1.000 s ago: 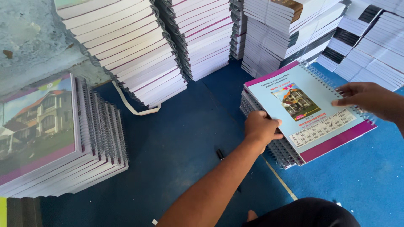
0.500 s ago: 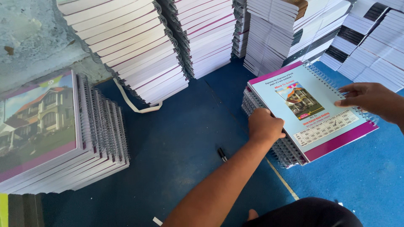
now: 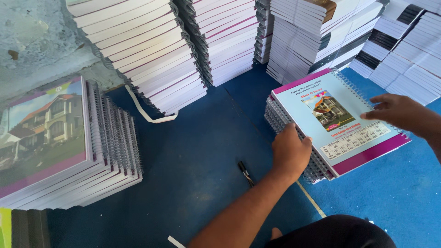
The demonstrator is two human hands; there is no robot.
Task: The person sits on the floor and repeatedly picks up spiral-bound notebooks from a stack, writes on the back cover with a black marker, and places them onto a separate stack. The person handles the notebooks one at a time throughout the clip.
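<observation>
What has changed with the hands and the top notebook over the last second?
Little. The left hand has slid slightly along the near edge of the top notebook; the right hand stays flat on its far spiral side. The notebook still lies on its short stack. The black pen on the blue floor and the tall stacks have not moved.

Left of the spiral notebook stack, the picture's edge cuts off another pile, and the tall stacks behind lose their tops.
</observation>
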